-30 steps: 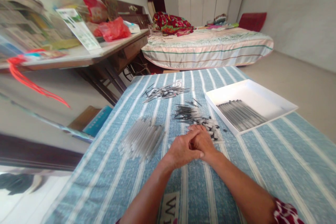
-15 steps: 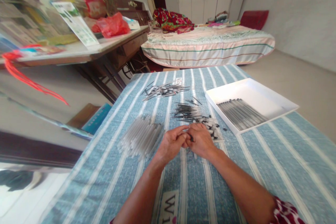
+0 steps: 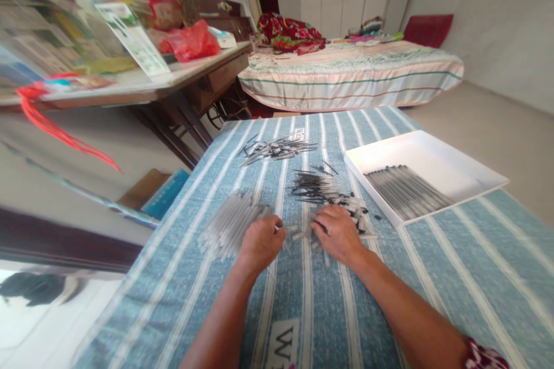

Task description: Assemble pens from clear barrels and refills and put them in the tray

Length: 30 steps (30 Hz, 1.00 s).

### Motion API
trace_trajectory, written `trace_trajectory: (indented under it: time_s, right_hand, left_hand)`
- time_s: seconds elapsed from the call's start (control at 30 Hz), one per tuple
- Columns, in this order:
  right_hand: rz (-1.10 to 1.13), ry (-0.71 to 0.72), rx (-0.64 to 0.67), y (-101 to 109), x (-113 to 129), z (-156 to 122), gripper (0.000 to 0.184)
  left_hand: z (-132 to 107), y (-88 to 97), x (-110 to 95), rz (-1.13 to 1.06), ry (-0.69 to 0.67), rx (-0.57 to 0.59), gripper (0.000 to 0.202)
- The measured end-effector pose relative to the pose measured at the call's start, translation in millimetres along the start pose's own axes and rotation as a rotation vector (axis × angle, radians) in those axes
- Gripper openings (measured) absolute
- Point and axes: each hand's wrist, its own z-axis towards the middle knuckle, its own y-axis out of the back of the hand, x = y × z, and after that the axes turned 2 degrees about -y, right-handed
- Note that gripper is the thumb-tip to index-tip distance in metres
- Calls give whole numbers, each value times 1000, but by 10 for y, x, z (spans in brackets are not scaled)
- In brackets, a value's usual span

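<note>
Clear tubes (image 3: 229, 225) are lying in a loose heap on the worktop (image 3: 454, 265), which is wearing a blue cloth with white stripes. The left hand (image 3: 262, 242) is resting knuckles-up at the heap's near right edge, its fingertips touching the nearest tubes. Its grip is curling inward with the fingers bunched close, but whether it is pinching a tube I cannot tell. A few loose pieces (image 3: 298, 235) are sitting on the cloth between the two hands. The right hand (image 3: 340, 233) is lying palm down just beside them, fingers bending toward the left hand. Something small and dark is showing at its fingertips, yet its grip is hiding under the hand, so I cannot tell if it is closing on anything. Just beyond the right hand, a heap of short white and black bits (image 3: 357, 210) is lying against its knuckles, and thin black rods (image 3: 311, 187) are spreading out behind that. Farther off, a scatter of dark sticks (image 3: 277, 150) is lying near the far edge. To the right, well apart from the hands, a white tray (image 3: 433, 153) is holding grey pens (image 3: 407, 190) lined up side by side.
</note>
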Motion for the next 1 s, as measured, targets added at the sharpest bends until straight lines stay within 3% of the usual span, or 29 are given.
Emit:
trace_trajectory:
  time_s: [0.23, 0.4, 0.47, 0.57, 0.67, 0.83, 1.0]
  right_hand:
    - [-87, -12, -101, 79, -99, 13, 20]
    - [-121, -17, -93, 81, -119, 16, 17]
    - [-120, -5, -88, 77, -109, 10, 16]
    - [-121, 5, -81, 62, -104, -5, 15]
    - [-129, 8, -72, 33, -111, -17, 14]
    - [-141, 12, -59, -3, -90, -30, 11]
    - [-145, 14, -45, 2, -50, -43, 10]
  left_hand:
    - [-70, -23, -83, 120, 9, 70, 26]
    - [-104, -97, -134, -155, -205, 122, 29]
    - [-100, -87, -123, -253, -251, 91, 31]
    - [-65, 9, -29, -231, -165, -49, 32]
    - [-21, 137, 116, -63, -23, -159, 31]
    - [33, 189, 229, 220, 81, -148, 28]
    - [95, 120, 182, 316, 84, -101, 25]
